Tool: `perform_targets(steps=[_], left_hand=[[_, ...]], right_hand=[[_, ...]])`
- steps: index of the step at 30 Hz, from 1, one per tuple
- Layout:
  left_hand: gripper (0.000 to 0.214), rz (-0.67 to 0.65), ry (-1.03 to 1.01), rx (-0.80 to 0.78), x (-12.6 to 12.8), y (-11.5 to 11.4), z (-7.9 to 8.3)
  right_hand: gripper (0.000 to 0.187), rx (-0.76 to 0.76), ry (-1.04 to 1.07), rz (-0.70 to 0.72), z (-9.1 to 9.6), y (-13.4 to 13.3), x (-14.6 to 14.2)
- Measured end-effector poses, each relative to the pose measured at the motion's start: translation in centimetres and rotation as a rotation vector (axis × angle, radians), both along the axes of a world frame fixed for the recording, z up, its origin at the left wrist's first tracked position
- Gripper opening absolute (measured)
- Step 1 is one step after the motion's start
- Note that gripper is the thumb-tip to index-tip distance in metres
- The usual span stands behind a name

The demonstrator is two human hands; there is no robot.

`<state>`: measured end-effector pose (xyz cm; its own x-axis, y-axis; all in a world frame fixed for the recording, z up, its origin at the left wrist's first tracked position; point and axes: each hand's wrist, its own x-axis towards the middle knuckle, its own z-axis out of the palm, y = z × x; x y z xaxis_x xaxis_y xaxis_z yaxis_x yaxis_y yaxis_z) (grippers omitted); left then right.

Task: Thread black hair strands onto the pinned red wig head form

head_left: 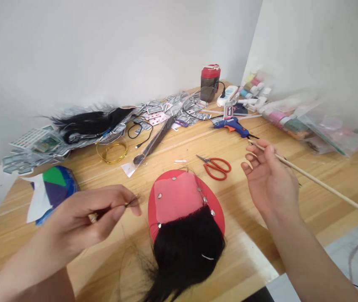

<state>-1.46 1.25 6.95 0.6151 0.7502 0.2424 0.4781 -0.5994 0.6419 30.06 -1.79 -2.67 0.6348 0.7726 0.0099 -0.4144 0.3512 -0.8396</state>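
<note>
Head view. The left hand (86, 214) had thumb and forefinger brought together in a fine pinch on a small tuft of dark strands (132, 201); the other fingers were curled. The right hand (270, 182) was loosely curled, with a wooden stick (323, 184) lodged between thumb and forefinger and the remaining fingers unclosed. The red form (214, 197) rested between the hands, touched by neither. It carried a pink panel (175, 197), metal pins (174, 178) and black hair (185, 247), which fell toward the person. Red-handled scissors (217, 168) lay between the hands, nearer the right; a glue gun (231, 126) lay beyond the right hand.

Handling assessment: the strands were probably almost weightless, slippery and prone to scatter; a fingertip pinch close to the gathered end appeared suitable. The stick was probably light and rigid, best gripped near its tip, as shown. The panel looked thin and soft; steadying by the form's bare red edge, clear of the pins, was judged safest.
</note>
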Motion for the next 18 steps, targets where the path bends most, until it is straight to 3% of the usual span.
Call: perform_targets(steps=[5, 8, 12, 18], left_hand=[[0.02, -0.075, 0.021, 0.203, 3.0, -1.6, -1.5], [0.018, -0.129, -0.006, 0.232, 4.2, -2.6, -2.7], [0.016, -0.124, -0.048, 0.058, 4.9, -2.9, -3.4], [0.021, -0.032, -0.158, -0.203, 5.3, -3.0, -3.7]], right_hand=[[0.024, 0.055, -0.157, 0.298, 1.3, -1.4, -2.8], [0.025, 0.077, -0.237, 0.49, 1.1, -2.0, -3.6], [0.017, 0.098, -0.277, 0.604, 0.8, -2.2, -3.8], [0.015, 0.115, -0.303, 0.603, 1.1, -2.3, -3.8]])
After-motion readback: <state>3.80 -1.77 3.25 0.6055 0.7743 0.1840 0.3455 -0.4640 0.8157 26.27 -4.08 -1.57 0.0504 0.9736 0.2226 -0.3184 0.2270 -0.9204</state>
